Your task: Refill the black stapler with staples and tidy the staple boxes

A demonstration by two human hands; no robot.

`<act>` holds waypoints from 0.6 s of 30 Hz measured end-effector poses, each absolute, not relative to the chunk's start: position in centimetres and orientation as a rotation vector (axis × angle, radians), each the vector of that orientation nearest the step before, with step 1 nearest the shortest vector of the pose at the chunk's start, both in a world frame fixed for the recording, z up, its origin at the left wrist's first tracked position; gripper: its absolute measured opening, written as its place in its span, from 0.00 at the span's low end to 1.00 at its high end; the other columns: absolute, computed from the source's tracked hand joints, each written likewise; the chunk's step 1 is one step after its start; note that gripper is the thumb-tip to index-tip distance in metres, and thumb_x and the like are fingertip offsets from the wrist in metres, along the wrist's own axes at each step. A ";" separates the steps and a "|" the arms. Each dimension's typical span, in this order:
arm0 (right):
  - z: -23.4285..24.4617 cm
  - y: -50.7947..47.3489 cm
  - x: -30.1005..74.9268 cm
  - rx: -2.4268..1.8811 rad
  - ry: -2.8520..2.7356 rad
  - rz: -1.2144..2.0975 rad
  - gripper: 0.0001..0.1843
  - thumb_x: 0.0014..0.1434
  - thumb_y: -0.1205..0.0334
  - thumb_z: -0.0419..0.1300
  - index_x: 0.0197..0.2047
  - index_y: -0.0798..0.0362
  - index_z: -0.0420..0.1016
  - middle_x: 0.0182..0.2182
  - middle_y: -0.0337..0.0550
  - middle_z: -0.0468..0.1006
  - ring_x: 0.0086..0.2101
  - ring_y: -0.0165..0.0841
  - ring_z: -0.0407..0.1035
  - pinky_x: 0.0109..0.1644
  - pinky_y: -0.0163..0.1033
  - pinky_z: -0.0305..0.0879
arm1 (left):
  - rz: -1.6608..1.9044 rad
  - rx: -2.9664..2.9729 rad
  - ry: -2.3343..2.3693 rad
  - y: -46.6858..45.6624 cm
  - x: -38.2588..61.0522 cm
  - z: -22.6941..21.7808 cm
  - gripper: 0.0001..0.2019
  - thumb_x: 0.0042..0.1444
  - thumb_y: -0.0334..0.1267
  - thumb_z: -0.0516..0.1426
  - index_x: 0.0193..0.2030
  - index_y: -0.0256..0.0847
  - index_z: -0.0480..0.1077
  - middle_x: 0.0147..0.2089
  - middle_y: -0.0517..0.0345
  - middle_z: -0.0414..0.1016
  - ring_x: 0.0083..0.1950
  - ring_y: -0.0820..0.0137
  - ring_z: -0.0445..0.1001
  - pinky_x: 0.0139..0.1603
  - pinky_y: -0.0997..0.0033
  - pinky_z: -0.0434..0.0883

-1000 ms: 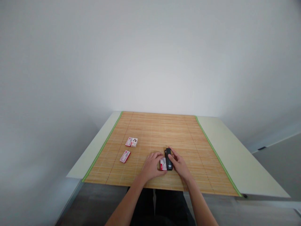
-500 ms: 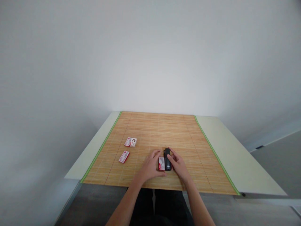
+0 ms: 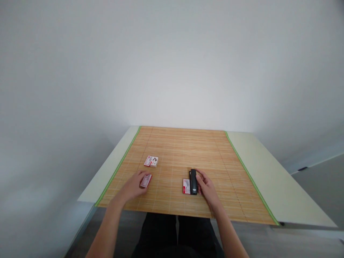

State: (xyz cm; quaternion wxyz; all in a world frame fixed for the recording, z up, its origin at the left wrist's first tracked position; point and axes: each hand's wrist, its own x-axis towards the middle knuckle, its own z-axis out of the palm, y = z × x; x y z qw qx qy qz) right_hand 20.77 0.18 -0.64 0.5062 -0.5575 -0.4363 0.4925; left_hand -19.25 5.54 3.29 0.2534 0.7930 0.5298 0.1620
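Thumb and fingers of the left hand (image 3: 133,186) closed narrowly around a small red-edged box (image 3: 146,181), label side up. Long axis of that box on a slant, near end toward the left, far end leaning right. Whether lifted or flat, impossible to tell.

Right hand (image 3: 207,188) loosely curved along the right side of a black stapler (image 3: 194,182), fingertips against its edge; whether gripping or merely resting, impossible to tell. Long axis of the stapler running away from the body, almost straight toward the wall, a pale mark on top near the close end; which end for the mouth, too small to tell.

Just left of the stapler, lying close along its near part, a red-and-white carton (image 3: 186,186), long axis nearly parallel to it, near ends about level, red patch toward the near left.

Beyond the left hand, side by side, a flat packet (image 3: 147,160) slanting far-right and a white carton (image 3: 154,162) with a dark picture on top.

Beneath everything, a green-edged bamboo mat (image 3: 185,148) across a pale desk (image 3: 279,186). Below the near edge, dark trousers (image 3: 158,233) and grey floor (image 3: 258,240). Behind, a plain whitish wall (image 3: 177,64).
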 end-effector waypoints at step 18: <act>-1.4 0.3 20.7 -1.329 -1.083 1.186 0.37 0.60 0.34 0.64 0.64 0.49 0.72 0.27 0.37 0.72 0.19 0.28 0.61 0.19 0.35 0.59 | 0.682 2.220 0.971 3.7 -1.5 2.4 0.34 0.45 0.44 0.74 0.60 0.52 0.71 0.60 0.54 0.72 0.61 0.54 0.68 0.65 0.52 0.65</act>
